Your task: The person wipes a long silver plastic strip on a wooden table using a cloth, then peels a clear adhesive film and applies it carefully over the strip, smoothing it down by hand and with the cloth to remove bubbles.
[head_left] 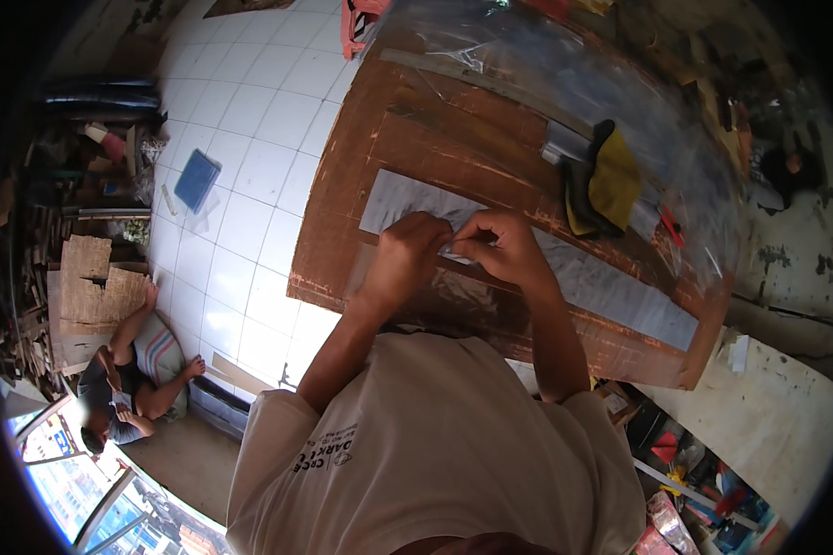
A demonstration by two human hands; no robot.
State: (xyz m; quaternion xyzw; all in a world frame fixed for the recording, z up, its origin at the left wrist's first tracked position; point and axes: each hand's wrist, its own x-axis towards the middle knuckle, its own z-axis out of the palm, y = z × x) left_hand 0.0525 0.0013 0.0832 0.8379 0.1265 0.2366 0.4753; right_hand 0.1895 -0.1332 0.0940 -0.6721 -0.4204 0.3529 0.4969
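Observation:
A long grey marbled strip (611, 289) lies slantwise across a brown wooden board (333, 236). Over its left part, my left hand (409, 248) and my right hand (504, 242) meet with fingertips almost touching. Both hands are closed in a pinch on something small and pale, too small to name; it may be the strip's edge or a bit of film. Beyond my right hand rests a yellow-and-black object (613, 180) whose kind I cannot make out. A small red tool (671, 226) lies farther right on the board.
Clear plastic sheeting (528, 55) covers the board's far side. A red stool (359, 23) stands behind it. On the white tiled floor (259, 185) lies a blue flat item (197, 181). Another person (139, 370) sits at left near stacked wood (88, 287). Assorted items (703, 472) crowd the lower right.

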